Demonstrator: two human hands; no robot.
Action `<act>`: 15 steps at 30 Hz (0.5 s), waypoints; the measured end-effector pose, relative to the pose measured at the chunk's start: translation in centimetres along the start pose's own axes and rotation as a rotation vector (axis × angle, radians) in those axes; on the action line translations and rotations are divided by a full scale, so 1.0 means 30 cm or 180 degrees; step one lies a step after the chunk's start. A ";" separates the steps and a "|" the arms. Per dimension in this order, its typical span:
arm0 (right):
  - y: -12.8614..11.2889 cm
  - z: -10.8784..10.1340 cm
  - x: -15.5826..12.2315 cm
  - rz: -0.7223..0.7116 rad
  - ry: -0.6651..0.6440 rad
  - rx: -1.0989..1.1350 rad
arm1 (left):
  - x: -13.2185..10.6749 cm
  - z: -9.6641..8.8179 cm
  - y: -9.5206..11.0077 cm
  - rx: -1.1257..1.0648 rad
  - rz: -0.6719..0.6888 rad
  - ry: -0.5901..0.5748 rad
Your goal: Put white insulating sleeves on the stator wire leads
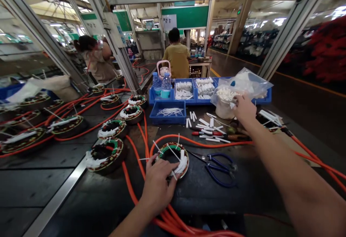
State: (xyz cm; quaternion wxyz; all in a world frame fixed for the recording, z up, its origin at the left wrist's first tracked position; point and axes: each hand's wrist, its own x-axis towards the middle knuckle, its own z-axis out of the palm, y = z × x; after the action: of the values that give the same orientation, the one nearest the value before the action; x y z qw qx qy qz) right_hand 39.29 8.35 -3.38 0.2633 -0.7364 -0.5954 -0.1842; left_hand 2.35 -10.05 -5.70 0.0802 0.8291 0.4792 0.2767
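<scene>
My left hand (160, 179) grips the near side of a ring-shaped motor stator (186, 159) with an orange cable. Its index finger and thumb are at a white-wrapped section, and thin white ties stick out around the ring. My right hand (245, 110) reaches to a pale round tub (223, 111) heaped with small white pieces. Its fingers are pinched at the tub's right edge; something white shows at the tips, too small to name. A clear plastic bag (250, 80) lies behind that hand. Blue-handled cutters (220, 168) lie right of the stator.
White tubes (207, 126) and a red pen-like tool (207, 134) lie behind the cutters. A blue tray (167, 121) holds white ties; blue bins (198, 101) and bottles (165, 85) stand behind. More stators (105, 154) and orange cables (131, 179) spread leftward. Two people sit beyond.
</scene>
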 end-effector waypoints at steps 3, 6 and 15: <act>0.005 0.000 0.015 0.0057 0.0024 0.0563 | -0.006 -0.003 0.009 -0.0007 0.0060 -0.0004; 0.002 -0.007 0.049 0.0469 0.0192 0.1600 | -0.014 -0.003 0.014 0.0013 0.0097 -0.0005; -0.153 -0.283 -0.304 -0.0210 0.0342 0.2967 | -0.028 0.015 0.009 -0.0100 0.0125 0.0175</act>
State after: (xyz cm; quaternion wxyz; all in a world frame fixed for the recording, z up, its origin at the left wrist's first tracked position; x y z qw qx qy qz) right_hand 33.15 -3.23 -1.20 0.5903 -0.5098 -0.6232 0.0567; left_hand 2.46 -10.83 -6.31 0.0746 0.8290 0.4605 0.3084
